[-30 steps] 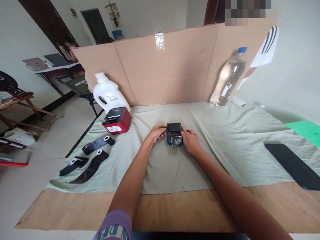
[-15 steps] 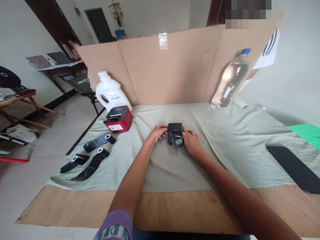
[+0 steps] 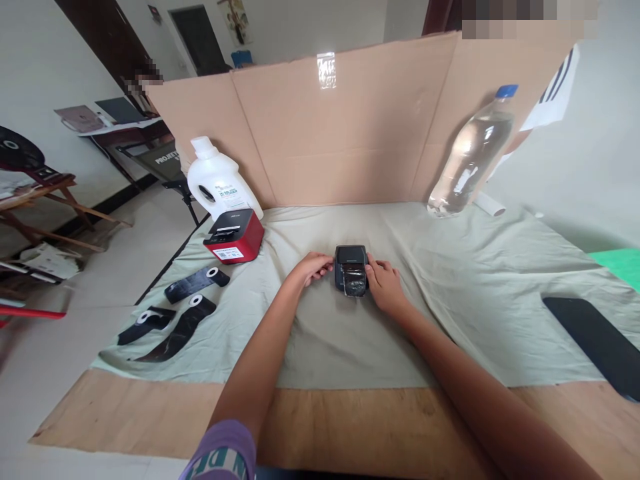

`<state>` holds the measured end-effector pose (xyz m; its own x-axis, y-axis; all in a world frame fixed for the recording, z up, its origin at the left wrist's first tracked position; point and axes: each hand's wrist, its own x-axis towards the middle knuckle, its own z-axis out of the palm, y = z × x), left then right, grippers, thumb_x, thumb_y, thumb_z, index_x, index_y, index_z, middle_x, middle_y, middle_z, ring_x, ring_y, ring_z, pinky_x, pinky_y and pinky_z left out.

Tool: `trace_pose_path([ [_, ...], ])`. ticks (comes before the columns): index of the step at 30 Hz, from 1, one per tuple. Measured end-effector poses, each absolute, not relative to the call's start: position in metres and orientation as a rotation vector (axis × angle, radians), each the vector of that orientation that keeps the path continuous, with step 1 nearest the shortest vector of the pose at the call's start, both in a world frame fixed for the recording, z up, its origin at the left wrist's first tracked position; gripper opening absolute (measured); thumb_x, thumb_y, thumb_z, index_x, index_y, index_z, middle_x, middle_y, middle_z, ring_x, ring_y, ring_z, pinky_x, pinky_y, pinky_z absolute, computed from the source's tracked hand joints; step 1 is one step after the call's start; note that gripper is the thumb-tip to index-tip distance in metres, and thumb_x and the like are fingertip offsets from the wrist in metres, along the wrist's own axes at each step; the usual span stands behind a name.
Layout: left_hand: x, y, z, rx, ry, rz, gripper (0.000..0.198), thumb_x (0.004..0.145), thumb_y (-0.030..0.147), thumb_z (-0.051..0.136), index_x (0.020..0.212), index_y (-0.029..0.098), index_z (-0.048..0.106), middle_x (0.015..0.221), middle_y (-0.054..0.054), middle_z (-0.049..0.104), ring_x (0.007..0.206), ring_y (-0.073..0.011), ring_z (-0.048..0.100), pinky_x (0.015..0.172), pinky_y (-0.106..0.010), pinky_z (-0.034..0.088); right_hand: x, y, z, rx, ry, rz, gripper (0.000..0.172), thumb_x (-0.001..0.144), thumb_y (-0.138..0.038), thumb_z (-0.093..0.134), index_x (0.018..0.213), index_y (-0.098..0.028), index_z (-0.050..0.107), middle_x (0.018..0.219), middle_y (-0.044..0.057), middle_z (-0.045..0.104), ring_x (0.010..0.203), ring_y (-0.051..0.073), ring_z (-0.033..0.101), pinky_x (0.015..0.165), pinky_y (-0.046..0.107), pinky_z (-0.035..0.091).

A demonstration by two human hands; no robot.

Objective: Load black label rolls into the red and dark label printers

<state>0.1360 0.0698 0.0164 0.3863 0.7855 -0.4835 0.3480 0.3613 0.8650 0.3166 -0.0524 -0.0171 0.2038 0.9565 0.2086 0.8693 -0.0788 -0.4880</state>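
Note:
A small black printer-like device [image 3: 351, 265] sits on the pale green cloth [image 3: 450, 280] in the middle of the table, with shiny black film coming out of its front. My left hand [image 3: 313, 268] rests against its left side, fingers curled onto the casing. My right hand [image 3: 383, 285] presses against its right side, with the thumb at the film. Both hands hold the device between them.
A red and black printer [image 3: 233, 236] and a white jug [image 3: 216, 180] stand at the back left, three black ribbon rolls [image 3: 183, 308] lie near the left edge. A clear water bottle [image 3: 473, 155] leans on the cardboard screen [image 3: 350, 127]. A dark flat slab [image 3: 597, 345] lies right.
My hands stay on the small black device. The camera has shifted slightly, so the scene sits a little differently in view.

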Motion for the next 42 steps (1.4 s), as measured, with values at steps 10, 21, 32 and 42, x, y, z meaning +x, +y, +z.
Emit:
trace_pose_path([
  [10,0.137,0.072,0.012,1.261,1.249,0.369,0.031,0.08,0.026,0.068,0.057,0.015,0.051,0.044,0.004,0.043,0.036,-0.0025,0.029,0.037,-0.018,0.012,0.317,-0.052,-0.019,-1.963,-1.686,0.237,0.055,0.105,-0.037,0.02,0.15,-0.016,0.045,0.134,0.015,0.064,0.128,0.029,0.049,0.099,0.043,0.035],
  [21,0.139,0.066,0.007,1.258,1.256,0.464,0.018,0.078,0.019,0.065,0.064,0.014,0.055,0.059,0.0,0.057,0.039,-0.0021,0.038,0.036,-0.017,0.016,0.317,-0.052,-0.018,-1.978,-1.675,0.25,0.055,0.105,-0.037,0.021,0.15,-0.016,0.044,0.132,0.015,0.065,0.129,0.028,0.049,0.099,0.041,0.034],
  [32,0.137,0.054,0.02,1.341,1.05,0.568,0.06,0.08,0.026,0.062,0.139,0.03,0.056,0.119,-0.005,0.069,0.065,-0.0067,0.06,0.041,-0.015,0.027,0.317,-0.053,-0.016,-1.979,-1.691,0.255,0.054,0.105,-0.036,0.022,0.15,-0.016,0.044,0.135,0.013,0.065,0.129,0.028,0.049,0.1,0.04,0.032],
  [42,0.164,0.092,0.019,1.777,1.373,0.663,0.04,0.093,0.048,0.054,0.086,0.014,0.074,0.083,-0.005,0.073,0.046,-0.0083,0.051,0.051,-0.022,0.037,0.318,-0.056,-0.01,-1.968,-1.701,0.265,0.051,0.105,-0.037,0.026,0.149,-0.018,0.045,0.129,0.013,0.068,0.129,0.026,0.049,0.098,0.037,0.033],
])
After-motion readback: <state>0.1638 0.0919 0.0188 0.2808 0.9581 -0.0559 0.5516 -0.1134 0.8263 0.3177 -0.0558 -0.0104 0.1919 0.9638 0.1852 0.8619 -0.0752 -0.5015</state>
